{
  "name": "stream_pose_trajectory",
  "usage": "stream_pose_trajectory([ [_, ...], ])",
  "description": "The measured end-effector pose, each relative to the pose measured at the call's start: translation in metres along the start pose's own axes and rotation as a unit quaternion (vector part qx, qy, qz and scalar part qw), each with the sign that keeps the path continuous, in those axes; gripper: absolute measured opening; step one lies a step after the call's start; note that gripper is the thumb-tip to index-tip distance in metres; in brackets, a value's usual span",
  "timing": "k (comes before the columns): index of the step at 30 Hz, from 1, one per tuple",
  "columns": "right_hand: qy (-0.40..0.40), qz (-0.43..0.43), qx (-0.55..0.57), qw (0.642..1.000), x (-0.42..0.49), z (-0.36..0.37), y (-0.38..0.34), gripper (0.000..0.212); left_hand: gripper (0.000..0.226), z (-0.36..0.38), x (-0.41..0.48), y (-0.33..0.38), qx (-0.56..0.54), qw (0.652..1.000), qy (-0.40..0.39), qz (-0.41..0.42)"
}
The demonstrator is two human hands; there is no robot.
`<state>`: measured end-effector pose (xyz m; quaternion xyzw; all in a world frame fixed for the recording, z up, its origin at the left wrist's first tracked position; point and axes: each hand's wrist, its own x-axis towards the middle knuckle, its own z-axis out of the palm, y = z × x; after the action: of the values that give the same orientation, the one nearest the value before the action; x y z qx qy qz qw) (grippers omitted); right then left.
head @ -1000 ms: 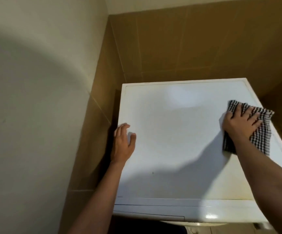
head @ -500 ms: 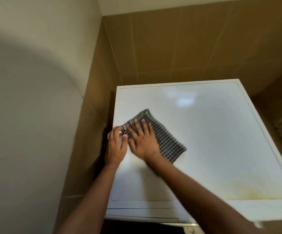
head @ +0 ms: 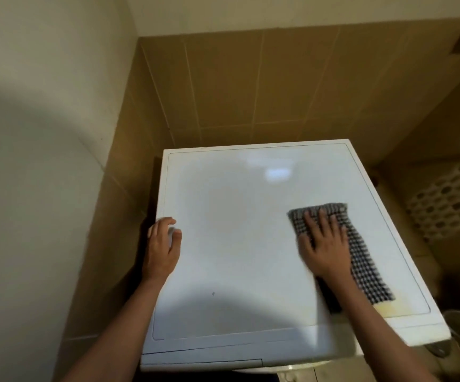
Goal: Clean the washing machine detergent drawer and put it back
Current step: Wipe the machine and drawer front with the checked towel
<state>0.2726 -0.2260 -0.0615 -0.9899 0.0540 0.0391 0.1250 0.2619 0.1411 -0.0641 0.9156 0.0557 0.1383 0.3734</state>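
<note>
Since 0.5 s ago: right hand (head: 324,246) and checked cloth (head: 361,260) swept from the left edge to the right side of the washer top (head: 237,230). Fingers flat, spread, pressing the cloth. Left hand (head: 162,249) unchanged at the left edge, fingers loosely bent, holding nothing. Detergent drawer (head: 201,363) seated flush, near-left front. Yellowish stain (head: 388,308) in the near-right corner. Brown tiled wall (head: 250,86) behind, perforated white basket (head: 452,199) far right.

I have one head view only: it looks steeply down from close above the washer (head: 237,244), facing the far tiled wall (head: 250,92), its top filling the middle.
</note>
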Motion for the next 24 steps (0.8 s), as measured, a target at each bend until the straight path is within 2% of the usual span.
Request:
stream_pose_trajectory([
  [8, 0.031, 0.197, -0.003, 0.98, 0.154, -0.007, -0.016, 0.061, 0.042, 0.004, 0.003, -0.007, -0.004, 1.0, 0.004, -0.004],
  [11, 0.014, 0.216, 0.006, 0.976, 0.196, -0.005, -0.048, 0.062, 0.042, 0.005, 0.002, -0.009, -0.007, 1.0, 0.008, -0.003],
  [14, 0.004, 0.149, 0.0, 0.989, 0.214, 0.008, -0.107, 0.061, 0.047, 0.004, 0.003, -0.009, -0.01, 1.0, 0.007, -0.007],
  [18, -0.02, -0.011, -0.004, 1.0, 0.196, 0.038, -0.217, 0.062, 0.057, 0.002, 0.001, -0.006, -0.025, 0.999, 0.007, -0.02],
  [21, -0.042, -0.146, -0.028, 0.988, 0.163, 0.057, -0.288, 0.061, 0.063, 0.003, 0.0, -0.004, -0.041, 0.999, 0.015, -0.028],
  [24, -0.065, -0.24, -0.037, 0.968, 0.127, 0.068, -0.319, 0.062, 0.065, 0.0, 0.001, -0.002, -0.049, 0.997, 0.055, -0.037],
])
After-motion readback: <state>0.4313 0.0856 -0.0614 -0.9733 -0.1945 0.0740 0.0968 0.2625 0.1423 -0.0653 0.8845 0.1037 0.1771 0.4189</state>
